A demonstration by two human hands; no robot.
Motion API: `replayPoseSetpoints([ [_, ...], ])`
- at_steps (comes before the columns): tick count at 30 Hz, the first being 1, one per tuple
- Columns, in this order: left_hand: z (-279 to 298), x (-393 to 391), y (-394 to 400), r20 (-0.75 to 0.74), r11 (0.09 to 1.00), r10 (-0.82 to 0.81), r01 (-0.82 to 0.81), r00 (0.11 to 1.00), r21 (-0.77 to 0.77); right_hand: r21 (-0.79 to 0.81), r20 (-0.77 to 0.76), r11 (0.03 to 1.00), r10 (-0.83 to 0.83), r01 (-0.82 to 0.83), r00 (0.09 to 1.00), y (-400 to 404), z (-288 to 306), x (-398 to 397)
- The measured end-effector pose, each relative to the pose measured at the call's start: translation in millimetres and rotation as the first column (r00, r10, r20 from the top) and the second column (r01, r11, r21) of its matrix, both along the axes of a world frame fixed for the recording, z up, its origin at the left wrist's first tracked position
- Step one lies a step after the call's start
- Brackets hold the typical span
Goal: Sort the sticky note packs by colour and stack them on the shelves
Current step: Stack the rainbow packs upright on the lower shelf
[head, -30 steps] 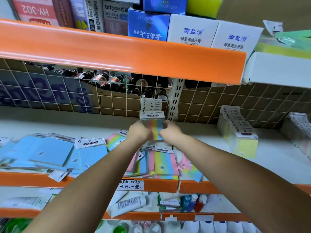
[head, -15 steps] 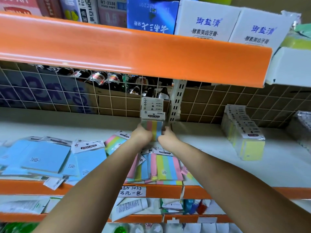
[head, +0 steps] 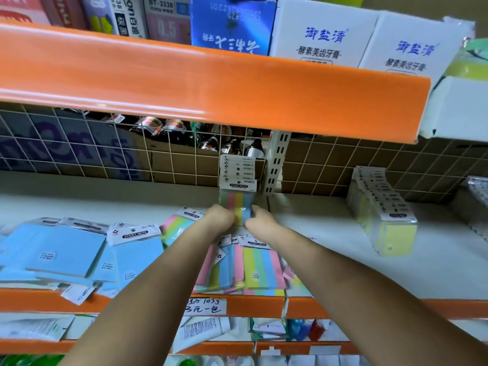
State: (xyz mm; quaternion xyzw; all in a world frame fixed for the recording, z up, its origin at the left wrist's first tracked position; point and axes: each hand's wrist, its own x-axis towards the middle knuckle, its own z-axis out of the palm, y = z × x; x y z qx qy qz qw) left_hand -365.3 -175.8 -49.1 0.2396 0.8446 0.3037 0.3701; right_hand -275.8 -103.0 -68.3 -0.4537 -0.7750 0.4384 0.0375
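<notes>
Both hands reach deep onto the white middle shelf (head: 317, 265). My left hand (head: 220, 216) and my right hand (head: 260, 220) grip the lower edges of an upright rainbow-striped sticky note pack (head: 236, 200), which stands against the wire back grid in front of more upright packs (head: 237, 167). Loose rainbow-striped packs (head: 260, 268) lie at the shelf front below my wrists. Blue packs (head: 79, 249) lie scattered on the left. A neat upright row of yellow packs (head: 388, 220) stands on the right.
An orange shelf lip (head: 211, 85) overhangs close above, carrying toothpaste boxes (head: 322, 35). Behind the wire grid (head: 79, 154) stand dark bottles. A handwritten price tag (head: 204, 306) sits on the front lip. Tubes and small bottles lie on the shelf below (head: 200, 331).
Both hands have pushed the striped pack further back and upright against the rear grid. The camera has moved closer to the shelf.
</notes>
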Motion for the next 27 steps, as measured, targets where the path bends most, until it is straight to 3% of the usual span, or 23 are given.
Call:
replayPoseSetpoints([
  [4,5,-3,-2,-0.006,0.998,-0.067,0.067,0.998,-0.019,-0.030,0.032,1.000,0.005,-0.005,0.999,-2,-3,0],
  [14,4,0,-5,0.065,1.000,-0.013,0.012,0.998,0.014,-0.021,0.035,1.000,0.021,-0.020,0.999,-1,9,5],
  [27,30,2,-19,-0.148,0.993,0.043,-0.026,0.988,0.117,-0.006,0.038,1.000,0.018,-0.018,0.999,1,37,21],
])
